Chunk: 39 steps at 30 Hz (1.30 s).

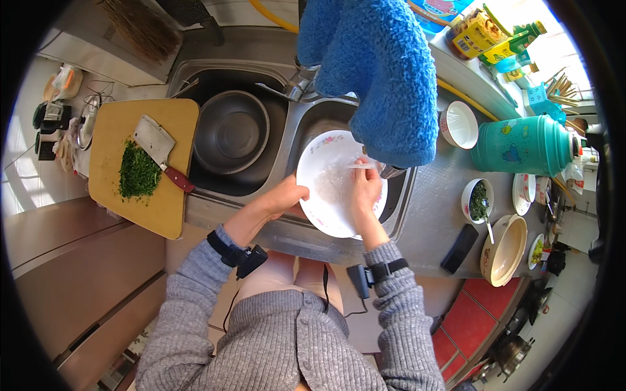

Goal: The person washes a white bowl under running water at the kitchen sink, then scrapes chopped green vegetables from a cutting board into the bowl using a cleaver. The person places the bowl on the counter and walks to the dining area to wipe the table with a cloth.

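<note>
A white plate with a pink floral rim (320, 200) is held over the right sink basin (313, 117). My left hand (288, 195) grips its left edge, with the thumb on the rim. Clear water seems to lie in the middle of the plate. Over the plate's right side, my right hand (366, 188) pinches a thin, pale piece (361, 166), too small to name surely. A blue fluffy towel (391, 83) hangs just beyond that hand and hides part of the faucet (299, 83).
A black basin (232, 132) sits in the left sink. Left of it, a cutting board (105, 146) bears a cleaver (154, 139) and chopped greens (137, 171). To the right are a white bowl (459, 124), a bowl of greens (467, 188), a phone (459, 249) and a teal container (518, 146).
</note>
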Motion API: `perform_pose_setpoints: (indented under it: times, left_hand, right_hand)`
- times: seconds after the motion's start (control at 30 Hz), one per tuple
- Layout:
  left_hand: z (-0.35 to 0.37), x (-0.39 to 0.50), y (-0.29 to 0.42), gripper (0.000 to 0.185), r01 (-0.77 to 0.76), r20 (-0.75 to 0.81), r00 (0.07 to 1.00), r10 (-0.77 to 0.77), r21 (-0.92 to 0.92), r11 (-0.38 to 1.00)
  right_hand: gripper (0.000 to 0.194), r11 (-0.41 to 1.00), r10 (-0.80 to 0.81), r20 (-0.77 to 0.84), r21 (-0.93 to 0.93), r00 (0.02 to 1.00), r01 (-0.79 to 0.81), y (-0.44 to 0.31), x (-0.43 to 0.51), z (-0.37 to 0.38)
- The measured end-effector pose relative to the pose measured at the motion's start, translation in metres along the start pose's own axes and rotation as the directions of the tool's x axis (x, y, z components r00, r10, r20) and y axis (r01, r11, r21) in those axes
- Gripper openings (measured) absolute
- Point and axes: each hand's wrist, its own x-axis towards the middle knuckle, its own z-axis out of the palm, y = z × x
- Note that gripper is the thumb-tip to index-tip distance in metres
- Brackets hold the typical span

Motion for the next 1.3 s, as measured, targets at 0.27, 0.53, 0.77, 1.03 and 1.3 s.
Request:
perform_pose_setpoints:
  times: [0.27, 0.53, 0.77, 1.03, 1.3]
  left_hand:
    - [-0.002, 0.006, 0.000, 0.064, 0.181, 0.092, 0.980, -0.175, -0.058, 0.982]
    - [-0.008, -0.009, -0.002, 0.059, 0.078, 0.054, 0.995, -0.080, 0.043, 0.996]
    - [-0.021, -0.001, -0.002, 0.060, 0.036, -0.033, 0.999, -0.037, -0.029, 0.999]
    - [-0.016, 0.049, -0.022, 0.076, -0.202, 0.272, 0.730, 0.627, 0.962, -0.182]
    - [0.061, 0.083, -0.059, 0.072, -0.510, 0.454, 0.826, 0.333, 0.855, 0.098]
  right_hand:
    - [0.041, 0.580, -0.630, 0.560, -0.121, 0.538, 0.805, -0.029, -0.040, 0.030]
    - [0.029, 0.400, -0.256, 0.561, -0.680, 0.787, 0.614, -0.039, 0.055, -0.022]
    - [0.047, 0.922, 0.330, 0.446, 0.038, 0.832, -0.386, -0.022, -0.006, -0.091]
    - [0.036, 0.994, 0.109, 0.277, -0.056, 0.955, -0.097, -0.035, -0.039, -0.092]
    - [0.032, 0.985, 0.000, 0.225, -0.170, 0.974, 0.040, -0.044, -0.035, -0.092]
